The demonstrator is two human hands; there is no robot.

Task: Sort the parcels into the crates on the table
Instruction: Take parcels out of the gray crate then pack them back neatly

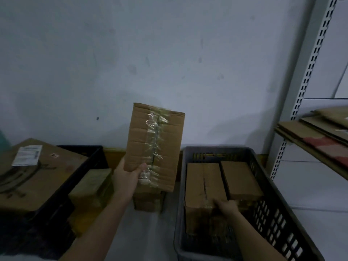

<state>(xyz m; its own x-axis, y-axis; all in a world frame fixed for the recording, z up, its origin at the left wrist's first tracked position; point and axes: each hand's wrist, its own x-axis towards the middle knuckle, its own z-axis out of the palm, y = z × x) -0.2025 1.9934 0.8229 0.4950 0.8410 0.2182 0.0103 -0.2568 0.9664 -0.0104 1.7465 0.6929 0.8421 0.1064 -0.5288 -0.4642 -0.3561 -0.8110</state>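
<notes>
Partly sorted, by the look of it. Two parcels already laid flat side by side in the grey crate (267, 213) on the right: the nearer-left parcel (204, 185) and the right-hand parcel (242, 178), almost touching along their long sides. Room left in the front of that crate. Black crate (82, 166) on the left loaded with one big box (37, 178); whether that counted as sorted could not be told. Still loose on the worktop (146, 234): a small taped parcel (90, 187) just beside the black crate, and a low box (148, 201) between the two crates, half hidden behind the raised one. So at least three parcels left to place.

Tall parcel (155, 146) held upright above the gap between the crates, clear of the worktop, in the left hand (128, 178), fingers clamped on its lower left corner with the thumb (141, 167) across the front face. Right hand (227, 205) down inside the grey crate, fingers curled over the near edge of the nearer-left parcel; gripped or merely pressed, could not be told.

Writing: a white label (27, 155) stuck on the big box, printed lines present but too blurred to read. Dark curved printing below it, also unreadable. No brand made out on the raised parcel, only clear tape down its seam.
</notes>
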